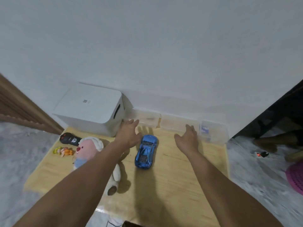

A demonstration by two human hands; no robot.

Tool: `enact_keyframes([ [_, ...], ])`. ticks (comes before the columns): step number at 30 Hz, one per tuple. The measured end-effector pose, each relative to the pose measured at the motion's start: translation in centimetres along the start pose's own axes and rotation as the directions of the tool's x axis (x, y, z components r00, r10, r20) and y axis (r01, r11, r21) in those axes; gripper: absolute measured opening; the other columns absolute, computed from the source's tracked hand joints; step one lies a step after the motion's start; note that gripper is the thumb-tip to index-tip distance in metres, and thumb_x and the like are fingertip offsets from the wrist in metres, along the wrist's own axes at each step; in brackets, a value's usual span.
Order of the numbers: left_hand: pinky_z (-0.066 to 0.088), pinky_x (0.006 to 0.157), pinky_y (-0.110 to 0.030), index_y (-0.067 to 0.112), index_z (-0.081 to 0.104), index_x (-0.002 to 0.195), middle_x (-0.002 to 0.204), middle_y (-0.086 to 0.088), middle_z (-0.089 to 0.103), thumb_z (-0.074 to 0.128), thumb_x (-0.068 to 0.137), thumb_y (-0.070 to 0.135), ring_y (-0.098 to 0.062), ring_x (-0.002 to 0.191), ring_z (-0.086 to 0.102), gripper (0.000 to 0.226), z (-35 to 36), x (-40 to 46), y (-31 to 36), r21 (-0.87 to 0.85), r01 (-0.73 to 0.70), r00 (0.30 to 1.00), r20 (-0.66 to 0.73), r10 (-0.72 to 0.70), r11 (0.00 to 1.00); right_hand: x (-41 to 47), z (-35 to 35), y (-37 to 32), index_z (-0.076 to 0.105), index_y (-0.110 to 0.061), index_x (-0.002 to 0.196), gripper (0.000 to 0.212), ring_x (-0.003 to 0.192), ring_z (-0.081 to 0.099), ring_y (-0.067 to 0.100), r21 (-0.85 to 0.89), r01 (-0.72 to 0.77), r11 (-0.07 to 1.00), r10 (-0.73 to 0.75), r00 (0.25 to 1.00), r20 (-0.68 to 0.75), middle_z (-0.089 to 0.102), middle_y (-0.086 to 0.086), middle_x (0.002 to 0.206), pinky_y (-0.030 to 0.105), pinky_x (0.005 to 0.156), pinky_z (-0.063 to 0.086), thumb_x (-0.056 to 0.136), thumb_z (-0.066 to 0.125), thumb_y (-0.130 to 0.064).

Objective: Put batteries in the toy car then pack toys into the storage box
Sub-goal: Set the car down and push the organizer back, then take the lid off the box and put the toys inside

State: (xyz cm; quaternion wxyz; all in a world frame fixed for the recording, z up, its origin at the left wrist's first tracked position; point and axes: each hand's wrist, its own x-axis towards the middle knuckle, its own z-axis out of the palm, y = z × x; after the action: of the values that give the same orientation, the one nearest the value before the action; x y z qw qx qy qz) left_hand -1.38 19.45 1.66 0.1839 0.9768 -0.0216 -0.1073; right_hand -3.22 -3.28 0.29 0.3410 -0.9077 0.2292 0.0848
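A blue toy car [146,152] lies on a light wooden board [172,177], nose toward the wall. My left hand [128,134] hovers open just left of the car, fingers reaching toward a clear plastic box [146,119]. My right hand [188,138] is open to the car's right, near another clear box [178,122]. A white lidded storage box [91,108] stands at the back left. A pink plush toy [88,150] lies left of my left forearm, partly hidden by it. A black remote control [69,139] and a small orange-yellow toy [63,151] lie further left.
A third clear box [213,131] holding something blue sits at the back right against the white wall. Grey carpet surrounds the board. A power strip with a red light [260,154] lies on the right, near dark furniture [278,115] and a pink mat [295,177].
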Motion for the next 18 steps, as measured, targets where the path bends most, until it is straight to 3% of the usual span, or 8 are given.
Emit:
enact_keyframes([
  [2, 0.041, 0.103, -0.039, 0.012, 0.052, 0.134, 0.135, -0.010, 0.056, 0.057, 0.090, 0.029, -0.029, 0.123, 0.052, 0.047, -1.4, -1.6, -0.6, -0.083, -0.010, 0.997, -0.082, 0.003, 0.996, -0.9, 0.4, -2.1, 0.034, -0.013, 0.146, 0.063, 0.137, 0.038, 0.027, 0.110, 0.072, 0.991, -0.078, 0.996, 0.047, 0.036, 0.008, 0.152, 0.038, 0.110, 0.036, 0.089, 0.058, -0.025],
  [5, 0.048, 0.088, -0.037, 0.005, 0.064, 0.117, 0.116, -0.014, 0.065, 0.056, 0.089, 0.020, -0.033, 0.108, 0.060, 0.032, -4.0, -3.5, -2.1, -0.135, 0.016, 0.983, -0.181, -0.041, 0.991, -2.5, 1.0, -5.9, 0.045, -0.011, 0.140, 0.055, 0.127, 0.049, 0.026, 0.175, 0.173, 0.969, -0.192, 0.976, 0.099, 0.051, 0.008, 0.141, 0.028, 0.101, 0.038, 0.089, 0.060, -0.023],
  [9, 0.046, 0.095, -0.036, 0.013, 0.061, 0.127, 0.124, -0.006, 0.065, 0.054, 0.091, 0.029, -0.026, 0.114, 0.058, 0.040, -7.5, -4.1, -5.0, -0.127, 0.084, 0.950, -0.289, -0.118, 0.988, -4.5, 2.4, -10.8, 0.055, -0.011, 0.131, 0.048, 0.120, 0.056, 0.023, 0.249, 0.238, 0.939, -0.279, 0.949, 0.146, 0.060, 0.007, 0.131, 0.031, 0.102, 0.043, 0.085, 0.063, -0.022],
  [13, 0.048, 0.092, -0.033, 0.016, 0.066, 0.119, 0.110, 0.000, 0.069, 0.056, 0.089, 0.027, -0.022, 0.106, 0.061, 0.033, -11.1, -3.3, -8.7, -0.227, 0.139, 0.898, -0.380, -0.220, 0.964, -5.7, 4.4, -15.5, 0.058, -0.011, 0.127, 0.044, 0.114, 0.058, 0.024, 0.267, 0.275, 0.924, -0.333, 0.920, 0.205, 0.062, 0.007, 0.126, 0.038, 0.098, 0.049, 0.084, 0.061, -0.021],
  [15, 0.046, 0.092, -0.032, 0.016, 0.065, 0.121, 0.112, 0.001, 0.069, 0.056, 0.090, 0.028, -0.021, 0.108, 0.059, 0.035, -12.7, -2.8, -10.6, -0.233, 0.172, 0.885, -0.391, -0.254, 0.957, -6.0, 5.6, -17.7, 0.066, -0.006, 0.114, 0.036, 0.101, 0.063, 0.025, 0.253, 0.254, 0.934, -0.307, 0.930, 0.202, 0.066, 0.013, 0.115, 0.037, 0.087, 0.055, 0.080, 0.062, -0.019],
  [17, 0.046, 0.092, -0.034, 0.016, 0.060, 0.127, 0.120, 0.000, 0.065, 0.055, 0.090, 0.029, -0.022, 0.114, 0.057, 0.040, -14.2, -2.6, -12.6, -0.211, 0.225, 0.874, -0.389, -0.293, 0.951, -6.3, 6.9, -19.7, 0.069, 0.001, 0.087, 0.025, 0.079, 0.067, 0.027, 0.251, 0.215, 0.944, -0.269, 0.941, 0.206, 0.070, 0.022, 0.097, 0.036, 0.069, 0.057, 0.072, 0.063, -0.018],
  [18, 0.046, 0.093, -0.036, 0.016, 0.058, 0.130, 0.124, -0.001, 0.062, 0.055, 0.090, 0.029, -0.023, 0.116, 0.055, 0.042, -14.8, -2.3, -13.8, -0.208, 0.257, 0.868, -0.380, -0.320, 0.944, -6.3, 7.6, -20.5, 0.069, 0.000, 0.078, 0.021, 0.075, 0.070, 0.028, 0.244, 0.195, 0.950, -0.251, 0.942, 0.223, 0.071, 0.022, 0.089, 0.041, 0.068, 0.060, 0.072, 0.065, -0.020],
])
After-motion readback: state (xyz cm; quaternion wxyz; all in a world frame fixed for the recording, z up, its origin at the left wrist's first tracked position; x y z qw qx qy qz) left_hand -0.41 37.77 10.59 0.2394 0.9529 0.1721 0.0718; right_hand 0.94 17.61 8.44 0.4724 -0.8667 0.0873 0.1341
